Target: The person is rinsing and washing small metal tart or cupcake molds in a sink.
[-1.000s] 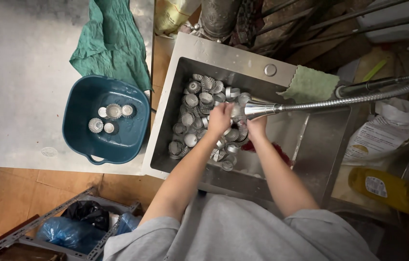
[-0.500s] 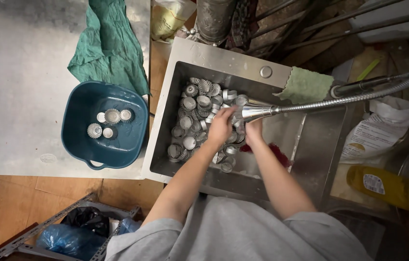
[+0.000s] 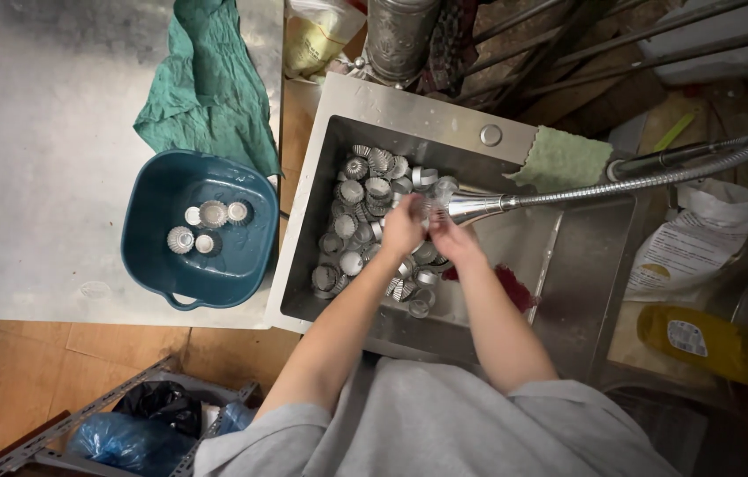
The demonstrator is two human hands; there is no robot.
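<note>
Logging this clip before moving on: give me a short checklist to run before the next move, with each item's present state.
1. Both hands over the sink: left hand and right hand meet there: ok.
2. Mould gripped between hands: cannot tell.
3. Spray head aimed at hands: ok.
4. Water running: cannot tell.
5. Blue tub has room; few moulds inside: ok.

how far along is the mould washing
Early on. Done: five small fluted moulds lie in the blue basin. In hand: the left hand and right hand meet at the sprayer head. Left: dozens of moulds piled in the sink.
</note>
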